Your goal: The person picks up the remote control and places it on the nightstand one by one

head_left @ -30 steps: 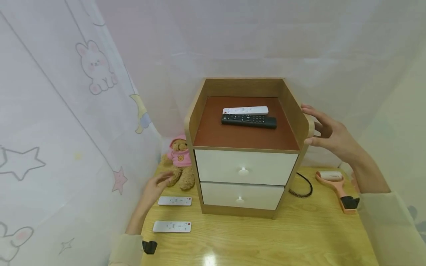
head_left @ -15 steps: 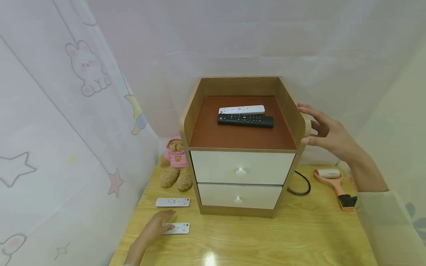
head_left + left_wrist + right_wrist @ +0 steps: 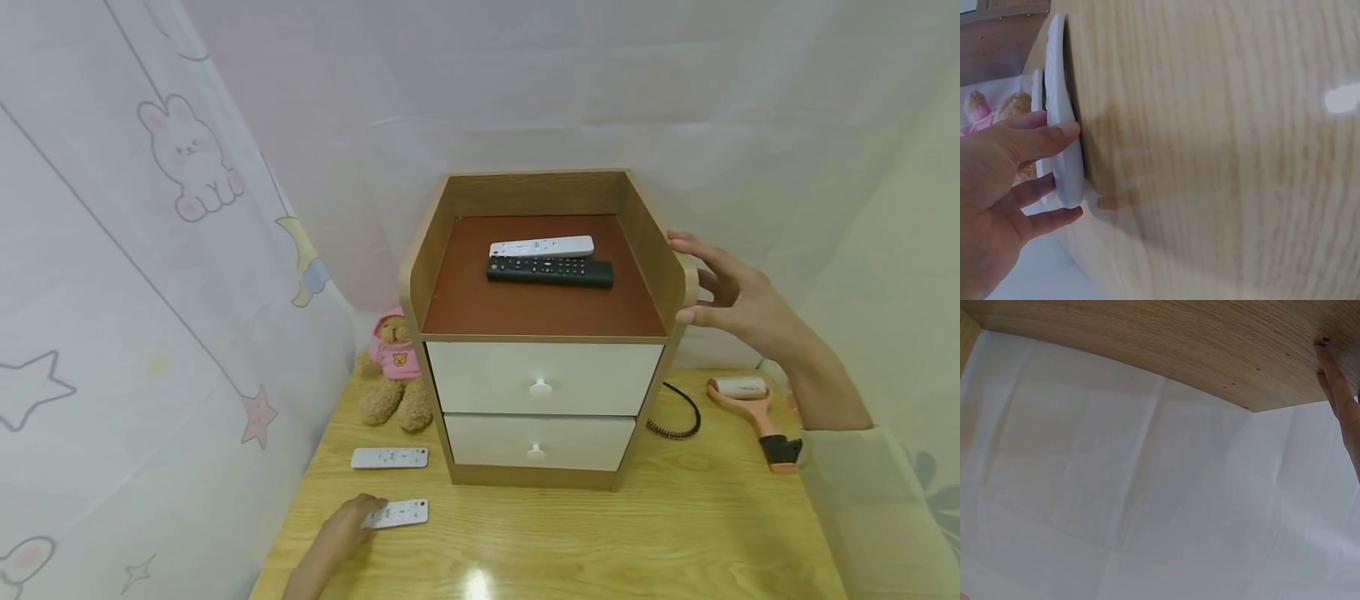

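My left hand is at the left end of the nearer white remote control on the wooden table. In the left wrist view, thumb and fingers pinch that remote control from its two long sides; the palm stays off it. A second white remote control lies just behind. My right hand rests its fingers against the right side of a small drawer cabinet, thumb by the front edge. In the right wrist view, the fingers touch the wooden side panel.
On the cabinet's brown top lie a white remote control and a black remote control. Both white drawers are closed. A teddy bear sits at left; a black coiled cord and a lint roller lie at right.
My left hand has come down from beside the teddy bear to the nearer white remote control and now pinches it. The right hand stays against the cabinet. The head view has shifted slightly.
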`<state>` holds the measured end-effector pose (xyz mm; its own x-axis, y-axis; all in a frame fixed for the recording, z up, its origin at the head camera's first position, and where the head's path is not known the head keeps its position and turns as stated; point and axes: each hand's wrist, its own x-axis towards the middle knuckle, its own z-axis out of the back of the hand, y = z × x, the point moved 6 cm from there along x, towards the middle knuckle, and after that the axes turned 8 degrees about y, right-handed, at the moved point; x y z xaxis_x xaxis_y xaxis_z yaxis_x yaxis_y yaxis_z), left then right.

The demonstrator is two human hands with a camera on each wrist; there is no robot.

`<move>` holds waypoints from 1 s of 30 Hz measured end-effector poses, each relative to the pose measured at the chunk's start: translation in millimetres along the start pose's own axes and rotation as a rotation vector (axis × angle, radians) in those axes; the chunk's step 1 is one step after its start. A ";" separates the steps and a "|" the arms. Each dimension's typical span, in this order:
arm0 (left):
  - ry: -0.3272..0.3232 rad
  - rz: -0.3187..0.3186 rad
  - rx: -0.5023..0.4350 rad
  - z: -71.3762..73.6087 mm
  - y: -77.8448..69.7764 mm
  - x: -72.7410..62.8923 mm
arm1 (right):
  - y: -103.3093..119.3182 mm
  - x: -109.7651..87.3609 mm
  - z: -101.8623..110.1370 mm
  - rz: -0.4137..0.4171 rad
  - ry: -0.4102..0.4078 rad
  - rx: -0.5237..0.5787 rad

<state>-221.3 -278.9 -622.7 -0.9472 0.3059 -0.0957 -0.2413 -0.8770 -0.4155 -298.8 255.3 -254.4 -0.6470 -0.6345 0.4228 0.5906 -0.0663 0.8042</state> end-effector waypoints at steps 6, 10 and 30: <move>0.017 0.041 0.014 -5.1 6.7 -3.7 | 1.6 0.6 -0.6 -0.006 -0.001 -0.007; 0.009 0.041 0.033 -5.8 7.5 -7.8 | 1.8 1.1 -1.4 0.026 0.016 0.004; -0.433 -0.248 0.131 73.3 -65.0 -34.8 | 3.3 0.6 -1.5 0.018 0.003 -0.005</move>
<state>-188.2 -259.7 -526.1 -0.8519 0.3537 0.3863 -0.4682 -0.8449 -0.2589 -296.5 253.5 -252.1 -0.6348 -0.6380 0.4359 0.6046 -0.0589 0.7943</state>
